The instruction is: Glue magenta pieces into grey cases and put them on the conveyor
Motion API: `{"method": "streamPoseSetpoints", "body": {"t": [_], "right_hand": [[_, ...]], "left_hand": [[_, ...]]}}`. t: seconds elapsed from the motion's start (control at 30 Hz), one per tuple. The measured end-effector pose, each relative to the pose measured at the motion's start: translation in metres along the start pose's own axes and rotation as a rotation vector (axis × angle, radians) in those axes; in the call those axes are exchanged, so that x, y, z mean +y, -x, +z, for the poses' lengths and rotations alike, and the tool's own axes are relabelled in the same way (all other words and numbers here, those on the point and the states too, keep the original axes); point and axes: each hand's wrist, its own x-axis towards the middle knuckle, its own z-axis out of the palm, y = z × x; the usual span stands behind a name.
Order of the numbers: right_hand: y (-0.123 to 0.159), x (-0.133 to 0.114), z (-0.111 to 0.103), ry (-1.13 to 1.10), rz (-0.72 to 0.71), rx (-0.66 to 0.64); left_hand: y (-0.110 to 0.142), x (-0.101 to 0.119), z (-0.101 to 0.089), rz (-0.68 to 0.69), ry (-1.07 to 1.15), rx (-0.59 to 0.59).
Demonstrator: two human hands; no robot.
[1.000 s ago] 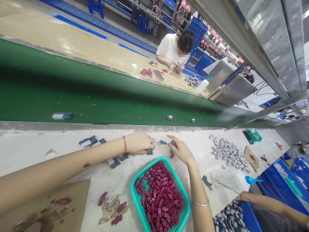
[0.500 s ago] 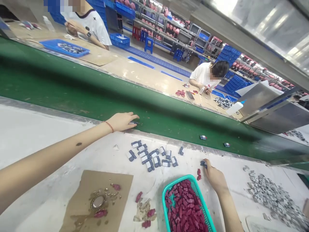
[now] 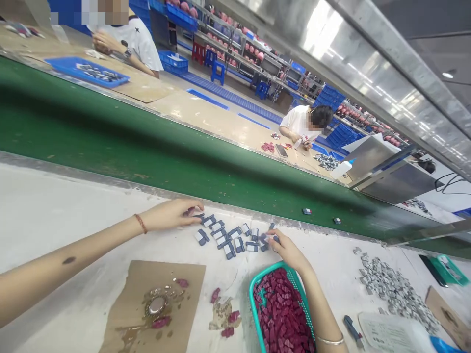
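Observation:
A cluster of small dark blue and white plastic pieces lies on the white table. At the cluster's left end my left hand is curled, its fingertips on one dark blue piece. Over the right end, the fingers of my right hand pinch another dark piece, partly hidden by them. Below my right hand stands a green basket full of dark red pieces, its right side partly covered by my forearm.
Cardboard with a wet round metal cap lies at front left. Grey pieces and a white bottle are at right. Behind the table edge runs a green belt carrying two pieces; two people sit beyond it.
My left hand has come back from the belt to the cluster with a piece. My right hand has moved left to the cluster, still holding its piece. The view has shifted slightly.

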Motion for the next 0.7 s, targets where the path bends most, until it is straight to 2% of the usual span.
{"method": "streamPoseSetpoints", "body": {"t": [0.07, 0.17, 0.2, 0.3, 0.4, 0.47, 0.53, 0.7], "right_hand": [[-0.005, -0.016, 0.008, -0.050, -0.033, 0.047], [-0.001, -0.055, 0.019, -0.091, -0.108, 0.143], [0.002, -0.072, 0.025, -0.091, -0.144, 0.161], [0.012, -0.125, 0.048, 0.006, -0.306, 0.146], [0.015, -0.162, 0.072, 0.356, -0.480, 0.179], [0.013, -0.173, 0.084, 0.532, -0.542, 0.234], [0.012, -0.177, 0.092, 0.590, -0.609, 0.262], [0.008, -0.182, 0.105, 0.438, -0.780, 0.253]], "left_hand": [[0.015, 0.010, 0.010, -0.166, 0.280, 0.041], [0.036, 0.032, 0.038, -0.560, 0.982, 0.142], [0.041, 0.040, 0.050, -0.596, 1.061, 0.130], [0.052, 0.061, 0.080, -0.585, 1.235, 0.108], [0.056, 0.072, 0.092, -0.540, 1.424, 0.175], [0.058, 0.072, 0.089, -0.515, 1.465, 0.229], [0.058, 0.067, 0.081, -0.505, 1.494, 0.268], [0.062, 0.056, 0.062, -0.449, 1.548, 0.282]]}}
